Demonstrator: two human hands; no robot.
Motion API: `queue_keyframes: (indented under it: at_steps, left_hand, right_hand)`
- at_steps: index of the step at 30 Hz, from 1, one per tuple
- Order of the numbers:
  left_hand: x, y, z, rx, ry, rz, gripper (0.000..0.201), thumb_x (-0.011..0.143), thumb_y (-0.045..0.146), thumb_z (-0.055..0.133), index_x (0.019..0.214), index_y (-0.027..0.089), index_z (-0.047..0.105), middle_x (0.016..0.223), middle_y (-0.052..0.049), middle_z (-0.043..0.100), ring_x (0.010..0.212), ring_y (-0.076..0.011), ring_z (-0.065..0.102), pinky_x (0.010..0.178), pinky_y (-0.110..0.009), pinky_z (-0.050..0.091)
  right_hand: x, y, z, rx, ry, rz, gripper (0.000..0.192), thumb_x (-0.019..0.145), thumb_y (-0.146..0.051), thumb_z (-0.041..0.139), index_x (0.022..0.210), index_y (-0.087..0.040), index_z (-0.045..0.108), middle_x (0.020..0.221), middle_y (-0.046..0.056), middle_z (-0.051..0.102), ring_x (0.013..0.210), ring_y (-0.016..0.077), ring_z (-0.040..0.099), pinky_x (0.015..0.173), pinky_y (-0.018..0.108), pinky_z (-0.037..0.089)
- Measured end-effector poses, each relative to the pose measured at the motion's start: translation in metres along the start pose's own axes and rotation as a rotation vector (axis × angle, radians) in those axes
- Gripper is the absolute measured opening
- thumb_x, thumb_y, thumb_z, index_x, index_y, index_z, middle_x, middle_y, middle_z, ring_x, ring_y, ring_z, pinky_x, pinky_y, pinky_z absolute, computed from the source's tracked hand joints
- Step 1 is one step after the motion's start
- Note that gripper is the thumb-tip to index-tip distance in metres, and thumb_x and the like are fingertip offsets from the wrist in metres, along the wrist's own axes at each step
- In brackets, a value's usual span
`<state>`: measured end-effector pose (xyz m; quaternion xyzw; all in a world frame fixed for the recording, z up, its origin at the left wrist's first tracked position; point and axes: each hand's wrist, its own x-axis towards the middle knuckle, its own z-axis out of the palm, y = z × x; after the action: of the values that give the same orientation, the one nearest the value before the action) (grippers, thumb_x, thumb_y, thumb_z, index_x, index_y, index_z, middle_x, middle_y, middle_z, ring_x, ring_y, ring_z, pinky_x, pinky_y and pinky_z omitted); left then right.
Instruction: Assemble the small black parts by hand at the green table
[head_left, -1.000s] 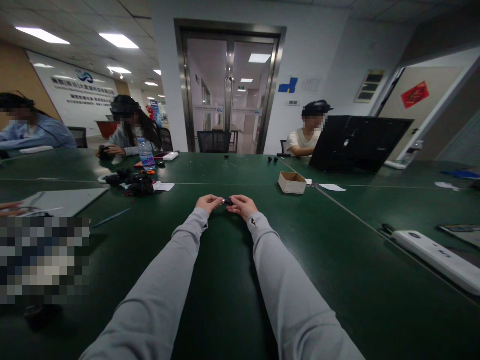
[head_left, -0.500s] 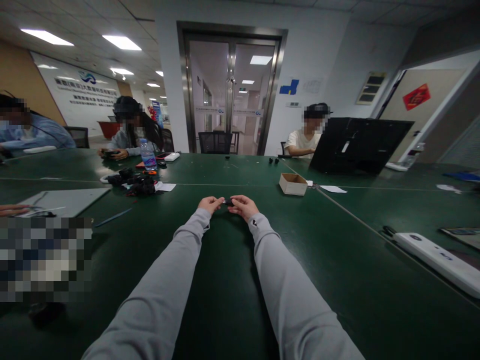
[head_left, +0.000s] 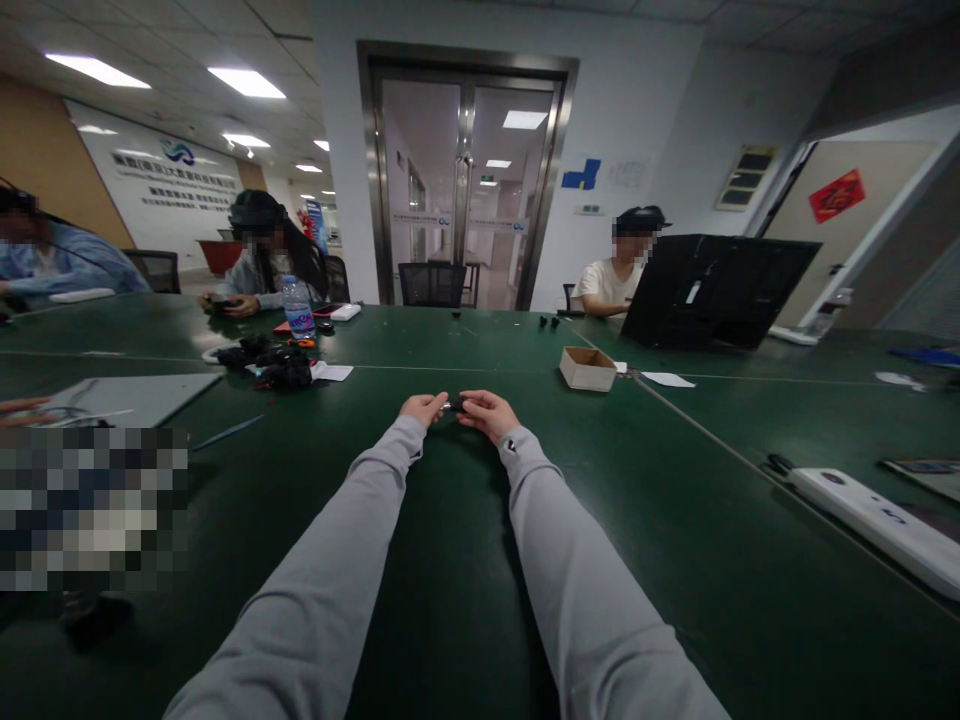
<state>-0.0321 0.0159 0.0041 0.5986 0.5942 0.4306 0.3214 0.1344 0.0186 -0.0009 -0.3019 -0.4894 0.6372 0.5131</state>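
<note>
Between both hands, just above the green table [head_left: 450,580], is a small black piece with a shiny silver end [head_left: 453,405]. Its exact kind is too small to make out. My left hand [head_left: 424,408] pinches the silver end between thumb and fingertips. The black end sits in the closed fingertips of my right hand [head_left: 487,412], which cover part of it. Both arms reach straight forward in grey sleeves.
An open cardboard box [head_left: 587,370] stands beyond my right hand. A tangle of black items [head_left: 270,362] and a water bottle [head_left: 298,308] are at the left. A white power strip [head_left: 874,520] lies to the right. Co-workers sit around the table, behind a large black monitor [head_left: 720,290] too.
The silver end shows slightly more between my fingertips now. Both hands otherwise keep their place and grip. The view has shifted very slightly.
</note>
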Motion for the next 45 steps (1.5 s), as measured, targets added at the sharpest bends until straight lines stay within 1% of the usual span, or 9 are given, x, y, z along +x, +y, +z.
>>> queue_keyframes:
  at_steps: [7,16,22,25,29,33,39,42,45]
  left_hand:
    - [-0.005,0.004,-0.001,0.031,0.035,0.004,0.049,0.069,0.058,0.042,0.044,0.017,0.050,0.037,0.002,0.043,0.038,-0.0097,0.040,0.048,-0.025,0.032]
    - [0.000,0.003,0.001,-0.042,0.001,-0.076,0.047,0.069,0.056,0.043,0.043,0.018,0.047,0.035,0.002,0.041,0.035,-0.0100,0.037,0.045,-0.025,0.031]
    - [0.001,0.002,0.001,-0.010,0.009,-0.086,0.047,0.068,0.057,0.044,0.043,0.017,0.048,0.035,0.002,0.041,0.035,-0.0099,0.038,0.044,-0.025,0.030]
    - [0.001,0.000,0.002,-0.035,0.012,-0.042,0.048,0.066,0.059,0.046,0.044,0.017,0.049,0.037,0.001,0.044,0.036,-0.0098,0.041,0.043,-0.024,0.030]
    - [-0.001,0.001,0.003,-0.151,-0.007,-0.017,0.047,0.062,0.061,0.052,0.050,0.015,0.053,0.043,-0.001,0.050,0.041,-0.0100,0.046,0.044,-0.023,0.033]
    - [-0.006,0.008,0.003,-0.208,-0.020,-0.016,0.049,0.059,0.062,0.054,0.054,0.014,0.055,0.048,-0.002,0.054,0.044,-0.0096,0.047,0.044,-0.022,0.034]
    - [-0.016,0.015,0.000,-0.292,-0.052,0.088,0.043,0.057,0.053,0.063,0.077,0.015,0.059,0.065,-0.004,0.062,0.054,-0.0110,0.053,0.047,-0.022,0.037]
    - [-0.017,0.016,0.000,-0.316,-0.078,0.095,0.041,0.055,0.050,0.065,0.076,0.015,0.058,0.065,-0.004,0.062,0.057,-0.0117,0.054,0.050,-0.023,0.038]
    - [-0.015,0.014,0.000,-0.303,-0.085,0.083,0.040,0.055,0.050,0.066,0.070,0.014,0.057,0.061,-0.004,0.062,0.053,-0.0108,0.052,0.051,-0.024,0.039]
  right_hand:
    - [-0.001,-0.003,0.000,-0.016,-0.039,0.032,0.028,0.061,-0.012,0.071,0.087,-0.017,0.062,0.076,0.001,0.062,0.064,0.0124,0.064,0.060,0.025,0.055]
    - [-0.007,-0.008,0.004,0.040,-0.060,0.003,0.032,0.050,-0.008,0.074,0.078,-0.016,0.062,0.087,0.001,0.063,0.073,0.0126,0.062,0.071,0.030,0.053]
    - [-0.009,-0.011,0.006,0.038,-0.052,0.010,0.032,0.047,-0.006,0.073,0.075,-0.015,0.062,0.089,0.001,0.064,0.074,0.0121,0.062,0.072,0.027,0.051]
    - [-0.008,-0.011,0.006,0.073,-0.040,0.027,0.030,0.050,-0.006,0.073,0.076,-0.016,0.062,0.083,0.001,0.064,0.071,0.0119,0.062,0.068,0.026,0.052]
    - [-0.008,-0.012,0.005,0.059,-0.009,0.072,0.026,0.059,-0.011,0.071,0.083,-0.016,0.062,0.070,0.000,0.063,0.060,0.0110,0.062,0.059,0.023,0.052]
    - [-0.008,-0.014,0.005,0.046,0.012,0.089,0.023,0.064,-0.012,0.069,0.085,-0.016,0.061,0.069,0.001,0.064,0.057,0.0109,0.062,0.056,0.022,0.052]
    - [-0.005,-0.013,0.005,0.065,0.110,0.101,0.014,0.068,-0.016,0.067,0.080,-0.016,0.060,0.063,0.001,0.063,0.050,0.0091,0.059,0.050,0.021,0.050]
    - [-0.004,-0.011,0.004,0.052,0.108,0.096,0.014,0.067,-0.017,0.068,0.078,-0.015,0.060,0.064,0.001,0.063,0.049,0.0086,0.058,0.049,0.020,0.049]
    - [-0.004,-0.010,0.004,0.047,0.106,0.085,0.015,0.067,-0.017,0.068,0.079,-0.015,0.060,0.065,0.002,0.064,0.048,0.0079,0.057,0.047,0.019,0.048]
